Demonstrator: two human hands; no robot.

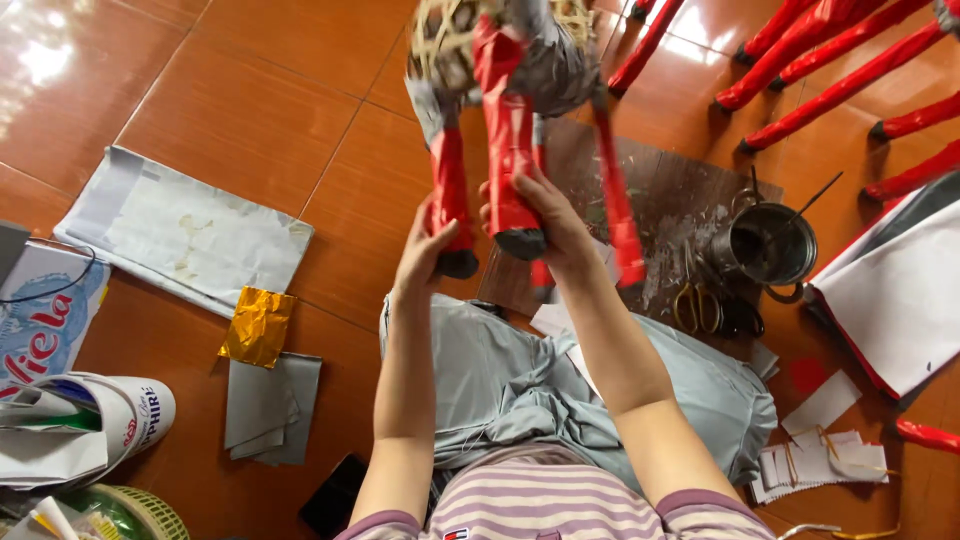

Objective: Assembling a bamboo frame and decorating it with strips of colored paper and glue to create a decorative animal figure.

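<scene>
Hands (430, 245) (535, 215) closed on red legs (510, 150) (frame raised)

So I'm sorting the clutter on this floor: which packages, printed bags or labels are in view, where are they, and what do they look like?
Printed plastic bag: far left on the tiles, flat, white and light blue with red lettering.
White sack: lower left, crumpled, open, small coloured print.
Gold foil wrapper: left of the person's knee, crumpled, shiny yellow.
No screens or signs.

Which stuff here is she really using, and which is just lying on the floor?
In use:
- red-legged paper animal figure, held up
- left hand on one leg
- right hand on another leg

Lying about:
- metal can
- scissors
- gold foil
- grey paper sheets
- white paper slips
- dark phone
</scene>
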